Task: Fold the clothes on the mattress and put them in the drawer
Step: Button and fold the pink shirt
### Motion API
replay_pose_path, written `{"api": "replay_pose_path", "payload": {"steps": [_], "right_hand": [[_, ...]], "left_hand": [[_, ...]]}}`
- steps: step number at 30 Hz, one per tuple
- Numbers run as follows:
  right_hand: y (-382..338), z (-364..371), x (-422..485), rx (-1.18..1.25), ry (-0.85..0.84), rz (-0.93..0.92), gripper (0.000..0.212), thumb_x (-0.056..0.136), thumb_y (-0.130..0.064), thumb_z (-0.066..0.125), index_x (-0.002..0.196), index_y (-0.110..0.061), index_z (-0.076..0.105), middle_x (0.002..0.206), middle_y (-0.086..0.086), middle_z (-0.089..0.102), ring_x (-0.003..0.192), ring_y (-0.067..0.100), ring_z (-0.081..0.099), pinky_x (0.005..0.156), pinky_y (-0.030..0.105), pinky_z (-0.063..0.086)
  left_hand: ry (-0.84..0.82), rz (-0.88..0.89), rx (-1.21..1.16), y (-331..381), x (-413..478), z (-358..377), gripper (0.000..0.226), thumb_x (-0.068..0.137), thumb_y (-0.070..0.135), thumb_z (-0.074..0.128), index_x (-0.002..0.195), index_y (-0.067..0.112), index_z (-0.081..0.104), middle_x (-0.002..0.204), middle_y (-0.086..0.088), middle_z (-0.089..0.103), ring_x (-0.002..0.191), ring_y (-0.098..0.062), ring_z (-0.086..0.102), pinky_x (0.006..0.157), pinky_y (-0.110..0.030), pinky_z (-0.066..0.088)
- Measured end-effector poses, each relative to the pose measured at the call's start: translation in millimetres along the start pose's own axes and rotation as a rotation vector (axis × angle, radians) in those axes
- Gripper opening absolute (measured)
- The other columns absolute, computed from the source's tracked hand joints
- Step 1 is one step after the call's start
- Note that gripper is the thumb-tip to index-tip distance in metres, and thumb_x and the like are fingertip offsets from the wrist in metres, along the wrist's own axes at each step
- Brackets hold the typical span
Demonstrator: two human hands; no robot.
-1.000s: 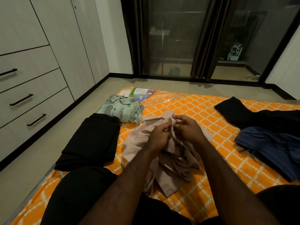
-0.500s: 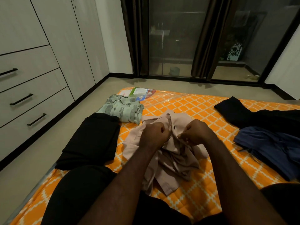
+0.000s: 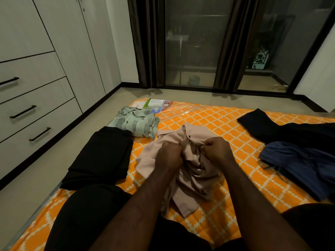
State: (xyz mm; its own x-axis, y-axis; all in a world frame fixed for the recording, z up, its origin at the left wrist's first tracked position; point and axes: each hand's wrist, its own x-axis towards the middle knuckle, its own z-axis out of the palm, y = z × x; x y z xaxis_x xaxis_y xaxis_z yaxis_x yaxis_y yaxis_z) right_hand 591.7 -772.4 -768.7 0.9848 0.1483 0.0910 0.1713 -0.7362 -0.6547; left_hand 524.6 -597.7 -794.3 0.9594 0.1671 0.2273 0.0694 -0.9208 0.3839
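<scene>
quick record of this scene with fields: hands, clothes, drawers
left hand: grips the front of the beige shirt, fingers curled
right hand: pinches the same shirt beside the left hand
beige shirt state: crumpled, not folded, lying on the orange mattress
folded: green patterned shirt and folded black garment, along the mattress's left edge
unfolded: navy garment and loose black garment, on the right
drawers: three with black handles, all closed
</scene>
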Motion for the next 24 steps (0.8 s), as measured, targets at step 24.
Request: {"api": "replay_pose_path", "payload": {"steps": [24], "right_hand": [[-182.5,-156.9,82.0,0.169,0.201,-0.335,0.011,0.09,-0.019,0.07,0.086,-0.008,0.071,0.082,0.005,0.07,0.07,0.012,0.06,0.06,0.026,0.047]], "left_hand": [[0.53,-0.054,-0.49,108.2,131.7,-201.3,0.011,0.082,0.006,0.059,0.084,0.015,0.053,0.077,0.0,0.056,0.067,-0.014,0.05,0.054,-0.027,0.035]]}}
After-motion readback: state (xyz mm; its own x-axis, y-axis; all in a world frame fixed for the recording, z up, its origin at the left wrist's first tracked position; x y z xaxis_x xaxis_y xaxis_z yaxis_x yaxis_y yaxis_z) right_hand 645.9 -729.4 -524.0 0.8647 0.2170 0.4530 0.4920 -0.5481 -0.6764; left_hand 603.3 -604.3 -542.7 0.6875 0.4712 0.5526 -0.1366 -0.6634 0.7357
